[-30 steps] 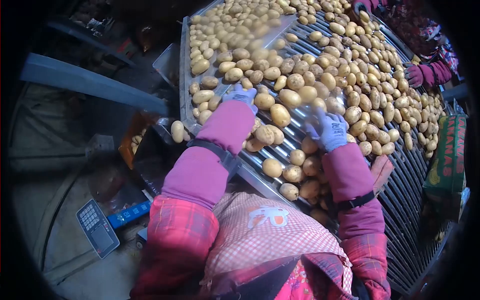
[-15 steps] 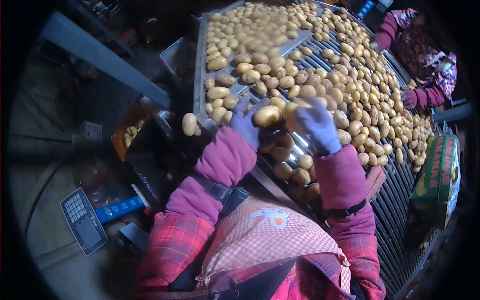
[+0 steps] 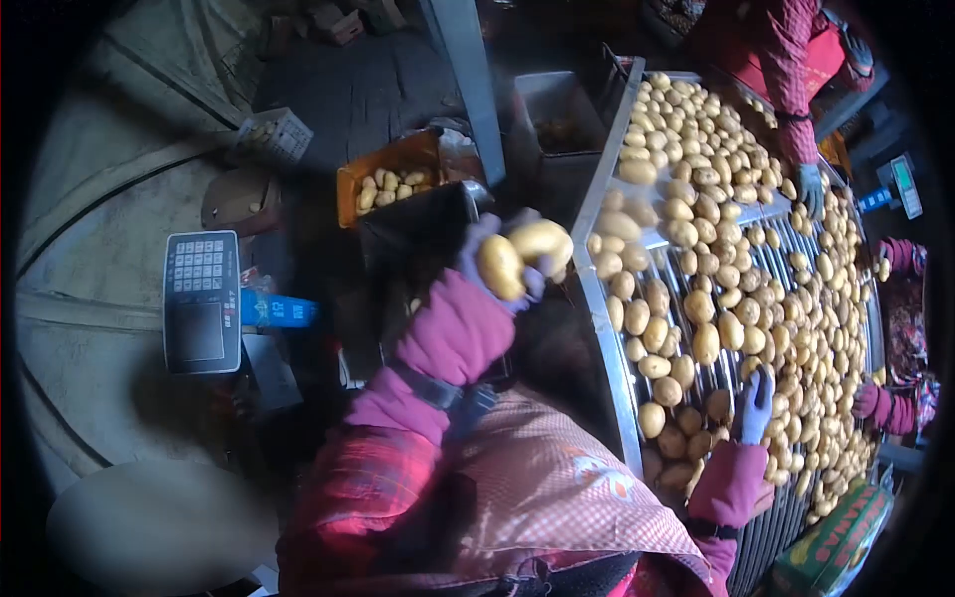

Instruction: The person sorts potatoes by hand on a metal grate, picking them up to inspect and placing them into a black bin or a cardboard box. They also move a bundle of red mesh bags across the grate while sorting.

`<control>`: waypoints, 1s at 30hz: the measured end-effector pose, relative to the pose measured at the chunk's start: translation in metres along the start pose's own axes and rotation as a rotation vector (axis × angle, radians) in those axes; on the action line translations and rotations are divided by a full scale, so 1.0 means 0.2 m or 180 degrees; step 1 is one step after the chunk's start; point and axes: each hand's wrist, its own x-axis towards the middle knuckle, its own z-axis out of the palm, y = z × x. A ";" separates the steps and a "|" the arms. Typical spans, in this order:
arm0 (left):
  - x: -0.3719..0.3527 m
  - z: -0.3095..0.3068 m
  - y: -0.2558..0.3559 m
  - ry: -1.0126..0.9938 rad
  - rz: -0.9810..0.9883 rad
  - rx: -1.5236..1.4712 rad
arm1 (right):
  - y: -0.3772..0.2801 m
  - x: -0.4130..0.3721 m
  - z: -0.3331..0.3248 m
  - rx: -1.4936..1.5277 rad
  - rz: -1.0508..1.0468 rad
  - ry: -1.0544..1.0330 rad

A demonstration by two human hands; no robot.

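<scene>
The metal-framed roller surface [image 3: 761, 557] carries loose potatoes [image 3: 706, 343]; the right hand [image 3: 755, 406] is over its near part, fingers narrow and beside the potatoes, and whether it grips one cannot be told. The left hand [image 3: 485, 254] holds two potatoes [image 3: 500, 267] outside the frame, raised and apart from the surface. Farther out are an orange crate [image 3: 346, 196] containing potatoes and another person's gloved hand [image 3: 811, 189].
</scene>
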 end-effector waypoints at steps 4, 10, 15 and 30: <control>0.01 0.09 0.44 0.0720 0.2467 0.0952 | 0.19 0.00 -0.13 -0.0684 0.0069 0.0228; 0.18 -0.07 0.64 0.1835 0.1528 0.3741 | 0.13 -0.03 -0.15 -0.2732 -0.0677 0.0866; 0.61 0.11 -0.05 0.0193 0.0695 0.5842 | 0.19 -0.04 -0.06 -0.3328 -0.0700 0.1058; 0.76 0.08 -0.35 0.0081 0.0141 0.5891 | 0.13 -0.03 -0.08 -0.3022 -0.0660 0.1199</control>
